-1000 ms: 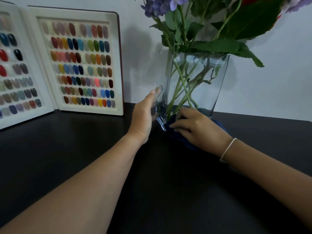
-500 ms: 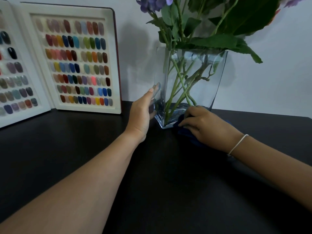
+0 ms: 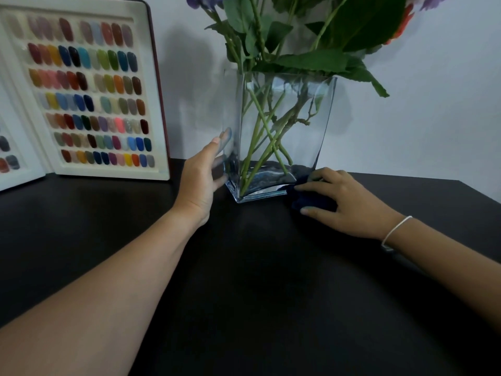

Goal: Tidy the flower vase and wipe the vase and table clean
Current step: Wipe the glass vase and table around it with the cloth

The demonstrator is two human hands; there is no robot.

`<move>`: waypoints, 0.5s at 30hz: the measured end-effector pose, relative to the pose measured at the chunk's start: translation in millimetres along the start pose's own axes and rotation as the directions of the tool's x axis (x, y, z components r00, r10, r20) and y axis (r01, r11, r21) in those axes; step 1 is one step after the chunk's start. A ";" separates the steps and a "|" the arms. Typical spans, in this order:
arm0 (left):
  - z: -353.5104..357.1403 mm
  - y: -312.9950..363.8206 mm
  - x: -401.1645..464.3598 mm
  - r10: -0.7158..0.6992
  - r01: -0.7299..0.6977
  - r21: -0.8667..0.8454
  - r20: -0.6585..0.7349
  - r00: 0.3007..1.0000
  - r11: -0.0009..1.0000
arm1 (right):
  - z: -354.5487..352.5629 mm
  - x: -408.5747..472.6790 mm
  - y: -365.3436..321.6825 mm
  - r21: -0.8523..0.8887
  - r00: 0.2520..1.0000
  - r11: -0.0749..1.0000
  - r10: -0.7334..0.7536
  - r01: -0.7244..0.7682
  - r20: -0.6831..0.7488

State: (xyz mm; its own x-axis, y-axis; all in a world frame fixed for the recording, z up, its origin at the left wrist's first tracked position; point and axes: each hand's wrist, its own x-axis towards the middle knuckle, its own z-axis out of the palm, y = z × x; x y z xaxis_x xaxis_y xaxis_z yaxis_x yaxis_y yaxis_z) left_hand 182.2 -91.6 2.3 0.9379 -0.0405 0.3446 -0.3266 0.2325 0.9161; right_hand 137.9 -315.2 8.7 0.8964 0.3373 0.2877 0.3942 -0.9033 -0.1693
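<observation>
Clear glass, tapered and square-sided: the tall flower vase (image 3: 282, 137) stands upright near the back of the black bench (image 3: 244, 294), green stems (image 3: 267, 131) crossing inside. The left hand (image 3: 202, 180), fingers spread flat, is braced against the vase's left wall. The right hand (image 3: 344, 202) presses a dark blue cloth (image 3: 311, 202) onto the bench at the vase's lower right corner, fingers curled over it. To wipe well, the cloth should probably hug the base edge while the left hand steadies the top-heavy vase. A white nail-colour sample board (image 3: 89, 93) leans against the wall, well apart.
</observation>
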 end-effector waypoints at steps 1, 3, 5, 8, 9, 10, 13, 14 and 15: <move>0.3 -0.3 0.0 -0.002 0.002 -0.002 -0.004 1.000 1.000 | 1.3 1.1 -0.7 0.010 1.000 1.000 -0.015 0.015 -0.004; 1.3 -0.4 0.1 -0.004 0.004 -0.003 -0.008 1.000 1.000 | 3.8 4.2 -2.2 0.013 0.999 0.999 -0.049 0.049 -0.020; 2.0 -0.5 0.0 -0.004 0.004 -0.007 -0.016 1.000 1.000 | 6.8 6.9 -6.3 0.018 0.997 0.997 -0.073 0.074 -0.035; 2.3 -0.5 0.0 0.003 -0.003 -0.006 -0.023 1.000 1.000 | 11.4 10.9 -18.5 0.037 0.991 0.991 -0.124 0.126 -0.052; 2.4 -0.8 -0.2 0.006 -0.006 -0.004 -0.024 1.000 1.000 | 13.2 12.5 -24.2 0.043 0.988 0.988 -0.147 0.149 -0.058; 2.4 -1.0 -0.3 0.010 -0.010 -0.004 -0.024 1.000 1.000 | 15.3 14.5 -30.8 0.049 0.983 0.983 -0.171 0.174 -0.064; 2.2 -1.1 -0.2 0.009 -0.009 -0.005 -0.030 1.000 1.000 | 22.7 21.3 -50.7 0.076 0.966 0.964 -0.249 0.254 -0.070; 2.0 -1.2 -0.2 0.007 -0.007 0.000 -0.029 1.000 1.000 | 24.9 23.3 -55.6 0.085 0.960 0.957 -0.271 0.277 -0.068; 1.8 -1.1 -0.2 0.004 -0.004 0.005 -0.026 1.000 1.000 | 26.3 24.7 -59.1 0.094 0.956 0.952 -0.286 0.292 -0.067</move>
State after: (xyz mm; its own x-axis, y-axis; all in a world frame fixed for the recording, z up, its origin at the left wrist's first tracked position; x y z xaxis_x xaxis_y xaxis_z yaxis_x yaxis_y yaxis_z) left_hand 182.2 -93.6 1.6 0.9391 -0.0142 0.3433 -0.3313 0.2276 0.9157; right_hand 142.1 -246.6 1.0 0.7305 0.5632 0.3862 0.6556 -0.7367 -0.1657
